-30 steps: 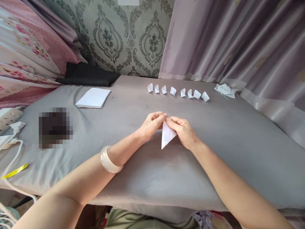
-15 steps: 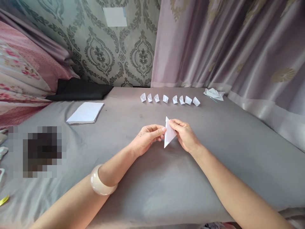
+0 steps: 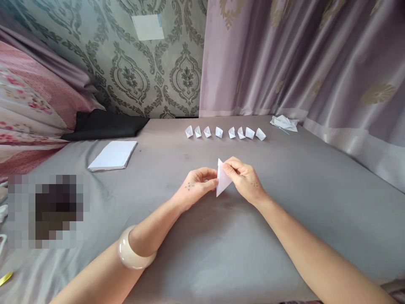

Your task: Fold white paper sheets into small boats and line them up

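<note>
A white sheet of paper folded into a triangle (image 3: 223,180) is held upright between my two hands, above the grey cloth. My left hand (image 3: 200,183) pinches its left edge between thumb and fingers. Gripping the upper right side, my right hand (image 3: 243,177) has its thumb flat on the near face and its fingers curled behind. One corner points up and another points down. The fingers behind the paper are partly hidden. Beyond my hands, several small folded white paper pieces (image 3: 219,132) stand in a row.
A stack of white paper (image 3: 113,155) lies at the left, in front of a black folded cloth (image 3: 109,124). Loose folded papers (image 3: 284,122) rest at the back right by the curtain (image 3: 240,63). A blurred-out dark object (image 3: 58,207) and a yellow strip (image 3: 5,278) are at the left.
My left hand has moved from the paper's top corner down to its left edge. My right hand keeps hold of the paper. The view has tilted up and shifted slightly.
</note>
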`<act>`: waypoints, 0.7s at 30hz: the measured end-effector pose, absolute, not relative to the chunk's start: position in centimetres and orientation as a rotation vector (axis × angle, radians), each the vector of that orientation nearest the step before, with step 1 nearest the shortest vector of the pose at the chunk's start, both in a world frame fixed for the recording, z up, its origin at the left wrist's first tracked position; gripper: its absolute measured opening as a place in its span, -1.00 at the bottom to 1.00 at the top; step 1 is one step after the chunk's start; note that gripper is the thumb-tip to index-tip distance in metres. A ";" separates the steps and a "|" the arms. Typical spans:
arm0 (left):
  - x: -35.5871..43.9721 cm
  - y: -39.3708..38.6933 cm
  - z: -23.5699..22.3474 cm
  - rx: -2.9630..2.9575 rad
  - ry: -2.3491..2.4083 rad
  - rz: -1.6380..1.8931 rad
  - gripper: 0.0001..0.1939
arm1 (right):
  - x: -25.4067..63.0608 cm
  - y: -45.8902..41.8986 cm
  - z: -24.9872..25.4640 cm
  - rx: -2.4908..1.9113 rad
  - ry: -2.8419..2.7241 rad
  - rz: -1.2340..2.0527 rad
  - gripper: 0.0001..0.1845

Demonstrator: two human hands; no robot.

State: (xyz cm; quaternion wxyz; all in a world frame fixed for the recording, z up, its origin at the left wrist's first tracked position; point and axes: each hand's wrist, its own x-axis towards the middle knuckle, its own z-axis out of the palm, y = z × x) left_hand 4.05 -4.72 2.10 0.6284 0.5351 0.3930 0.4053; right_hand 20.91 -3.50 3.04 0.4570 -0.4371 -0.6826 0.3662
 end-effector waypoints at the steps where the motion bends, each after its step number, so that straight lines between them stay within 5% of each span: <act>1: 4.1 -4.7 2.0 1.245 0.890 0.905 -0.75 | 20.8 -3.6 3.1 -1.061 -1.717 0.866 -0.70; 8: 4.5 -4.8 1.6 1.428 1.074 1.111 -0.82 | 19.9 -4.8 3.3 -1.010 -1.851 0.523 -0.79; 11: 4.5 -5.2 1.6 1.536 1.308 1.343 -0.86 | 19.4 -5.4 3.0 -1.108 -1.812 0.299 -0.58; 17: 4.9 -5.9 1.1 2.001 1.483 1.404 -0.94 | 18.8 -6.2 2.3 -1.216 -1.940 0.042 -0.88; 21: 5.2 -5.8 0.6 2.093 1.565 1.339 -0.94 | 18.8 -5.9 2.1 -1.227 -2.032 -0.294 -0.78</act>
